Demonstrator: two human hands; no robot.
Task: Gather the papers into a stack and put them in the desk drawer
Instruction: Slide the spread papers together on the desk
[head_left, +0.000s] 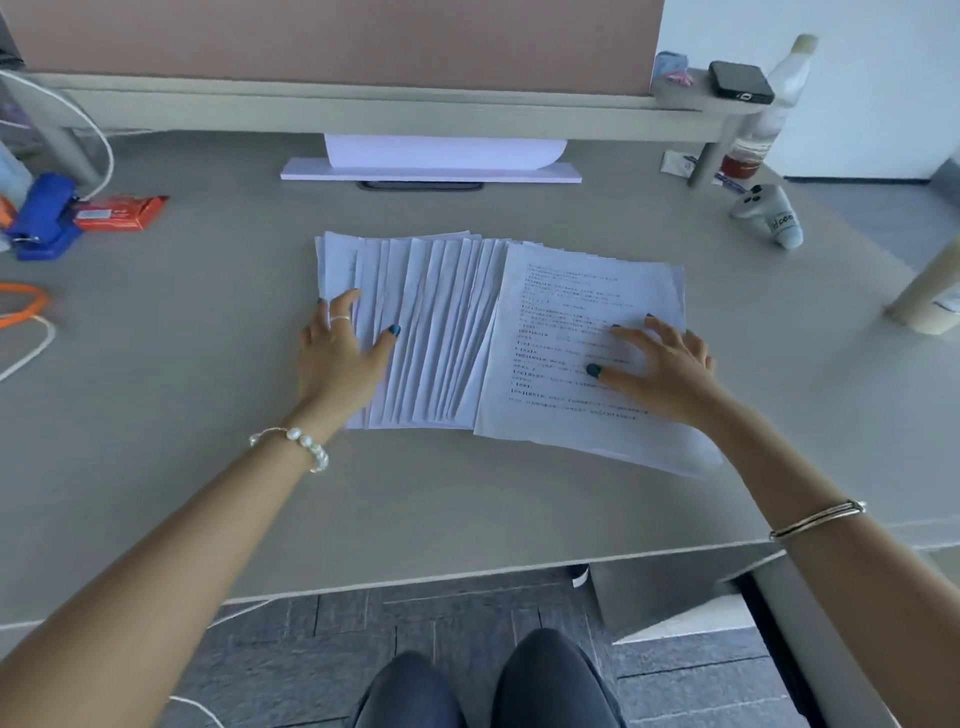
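Several white papers (436, 332) lie fanned out across the middle of the grey desk (208, 364), overlapping from left to right. The rightmost sheet (561, 322) is printed with text and lies on top. My left hand (345, 353) rests flat on the left end of the fan, fingers spread, thumb on the sheets. My right hand (660, 364) lies flat on the printed sheet at the right end, fingers apart. Neither hand grips a sheet. Below the desk's right front edge a drawer (675, 603) stands open; its inside is mostly hidden.
A white monitor stand (431, 169) sits behind the papers under a raised shelf (363, 101). At the left are a blue stapler-like tool (47, 215), a red packet (122, 210) and cables. On the right are a bottle (769, 114), a phone (740, 78) and a grey controller (769, 213).
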